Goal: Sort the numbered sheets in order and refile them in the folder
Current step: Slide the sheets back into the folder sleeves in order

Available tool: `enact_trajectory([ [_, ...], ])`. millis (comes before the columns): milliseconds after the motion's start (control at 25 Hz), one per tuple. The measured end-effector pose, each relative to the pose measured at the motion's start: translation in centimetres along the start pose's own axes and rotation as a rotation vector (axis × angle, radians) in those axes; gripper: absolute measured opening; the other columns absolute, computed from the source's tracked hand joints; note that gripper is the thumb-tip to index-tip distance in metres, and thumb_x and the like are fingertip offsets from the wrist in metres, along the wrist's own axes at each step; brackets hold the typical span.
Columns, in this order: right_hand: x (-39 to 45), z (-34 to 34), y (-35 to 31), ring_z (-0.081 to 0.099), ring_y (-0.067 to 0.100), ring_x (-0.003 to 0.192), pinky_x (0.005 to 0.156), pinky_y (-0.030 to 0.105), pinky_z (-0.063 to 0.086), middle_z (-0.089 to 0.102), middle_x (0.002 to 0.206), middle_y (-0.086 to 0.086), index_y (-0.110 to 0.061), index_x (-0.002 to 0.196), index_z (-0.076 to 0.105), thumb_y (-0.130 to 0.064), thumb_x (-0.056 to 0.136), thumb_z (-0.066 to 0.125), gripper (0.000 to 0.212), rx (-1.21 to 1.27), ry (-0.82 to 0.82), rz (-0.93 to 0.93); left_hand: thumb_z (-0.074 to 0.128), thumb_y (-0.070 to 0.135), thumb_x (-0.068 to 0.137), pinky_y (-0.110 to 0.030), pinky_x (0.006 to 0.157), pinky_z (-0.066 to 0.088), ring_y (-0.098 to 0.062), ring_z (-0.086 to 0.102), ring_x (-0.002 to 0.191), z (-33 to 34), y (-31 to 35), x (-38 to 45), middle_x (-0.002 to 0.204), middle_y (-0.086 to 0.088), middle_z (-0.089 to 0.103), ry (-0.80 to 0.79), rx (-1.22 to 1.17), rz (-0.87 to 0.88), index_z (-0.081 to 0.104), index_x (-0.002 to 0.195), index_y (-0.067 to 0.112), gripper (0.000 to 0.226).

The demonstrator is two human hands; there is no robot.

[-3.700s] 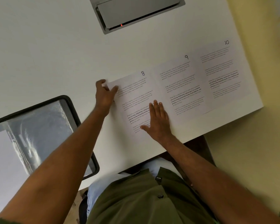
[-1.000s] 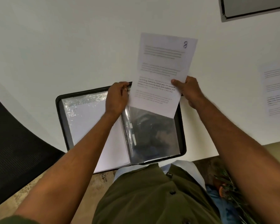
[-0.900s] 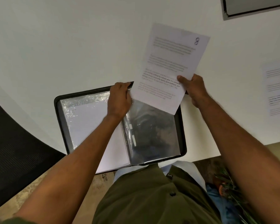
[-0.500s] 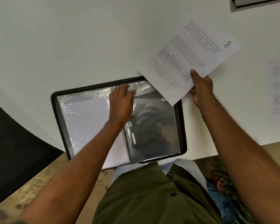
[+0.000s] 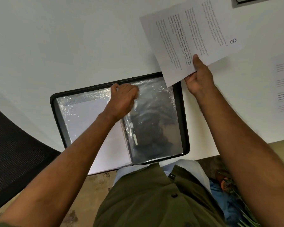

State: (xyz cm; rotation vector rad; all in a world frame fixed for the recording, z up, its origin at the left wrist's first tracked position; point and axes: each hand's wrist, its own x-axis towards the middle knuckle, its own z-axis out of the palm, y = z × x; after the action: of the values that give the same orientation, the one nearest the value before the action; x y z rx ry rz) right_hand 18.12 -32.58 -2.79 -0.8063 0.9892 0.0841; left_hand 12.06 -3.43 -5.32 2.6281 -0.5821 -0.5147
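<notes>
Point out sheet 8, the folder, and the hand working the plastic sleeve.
Sheet 8 (image 5: pixel 192 38): head view, middle of the printed page.
Folder (image 5: pixel 184 115): head view, black right rim.
Left hand (image 5: pixel 124 98): head view, back of the hand, at the sleeve top.

One head-worn wide-angle camera looks steeply down from close above at a white table (image 5: pixel 72 46), an open black folder with clear plastic sleeves (image 5: pixel 184 122), and the wearer's forearms and olive shirt (image 5: pixel 146 202).
</notes>
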Motion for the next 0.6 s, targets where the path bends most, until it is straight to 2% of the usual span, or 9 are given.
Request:
enact_trajectory([
  [120, 0.0, 1.3, 0.0, 0.073, 0.030, 0.103, 0.090, 0.046, 0.061, 0.074, 0.116, 0.019, -0.003, 0.114, 0.068, -0.015, 0.099, 0.068, 0.019, 0.037, -0.004, 0.017, 0.058, 0.003, 0.088, -0.042, 0.099, 0.023, -0.019, 0.051, 0.112, -0.2, -0.2, 0.3, 0.108, 0.007, 0.060, -0.034, -0.021, 0.038, 0.056, 0.103, 0.024, 0.026],
  [200, 0.1, 2.1, 0.0, 0.073, 0.030, 0.102, 0.086, 0.045, 0.062, 0.074, 0.115, 0.019, -0.003, 0.113, 0.068, -0.015, 0.099, 0.068, 0.018, 0.038, 0.000, 0.021, 0.061, 0.016, 0.091, -0.041, 0.098, 0.024, -0.020, 0.050, 0.113, -0.2, -0.2, 0.5, 0.111, 0.006, 0.059, -0.034, -0.082, 0.036, 0.056, 0.108, 0.025, 0.019],
  [320, 0.3, 2.7, 0.1, 0.073, 0.031, 0.104, 0.087, 0.046, 0.062, 0.075, 0.115, 0.020, -0.003, 0.113, 0.067, -0.016, 0.099, 0.068, 0.019, 0.036, -0.009, 0.027, 0.064, 0.040, 0.096, -0.040, 0.100, 0.023, -0.019, 0.049, 0.118, -0.4, 0.4, 1.0, 0.120, 0.003, 0.059, -0.061, -0.152, -0.045, 0.055, 0.130, 0.025, 0.039],
  [400, 0.5, 3.0, 0.1, 0.073, 0.031, 0.102, 0.089, 0.048, 0.061, 0.075, 0.112, 0.019, -0.004, 0.112, 0.068, -0.016, 0.099, 0.068, 0.018, 0.038, -0.013, 0.027, 0.058, 0.044, 0.100, -0.041, 0.100, 0.024, -0.021, 0.048, 0.120, -0.5, 0.7, 1.6, 0.122, 0.001, 0.059, -0.072, -0.114, -0.065, 0.054, 0.139, 0.026, 0.044],
  [600, 1.0, 3.0, 0.3, 0.075, 0.030, 0.097, 0.089, 0.050, 0.061, 0.076, 0.109, 0.019, -0.003, 0.112, 0.068, -0.015, 0.097, 0.070, 0.019, 0.017, 0.006, 0.029, 0.058, 0.035, 0.100, -0.042, 0.100, 0.024, -0.022, 0.047, 0.121, -0.5, 1.3, 2.8, 0.122, 0.001, 0.058, -0.111, -0.088, -0.047, 0.065, 0.125, 0.027, 0.026],
])
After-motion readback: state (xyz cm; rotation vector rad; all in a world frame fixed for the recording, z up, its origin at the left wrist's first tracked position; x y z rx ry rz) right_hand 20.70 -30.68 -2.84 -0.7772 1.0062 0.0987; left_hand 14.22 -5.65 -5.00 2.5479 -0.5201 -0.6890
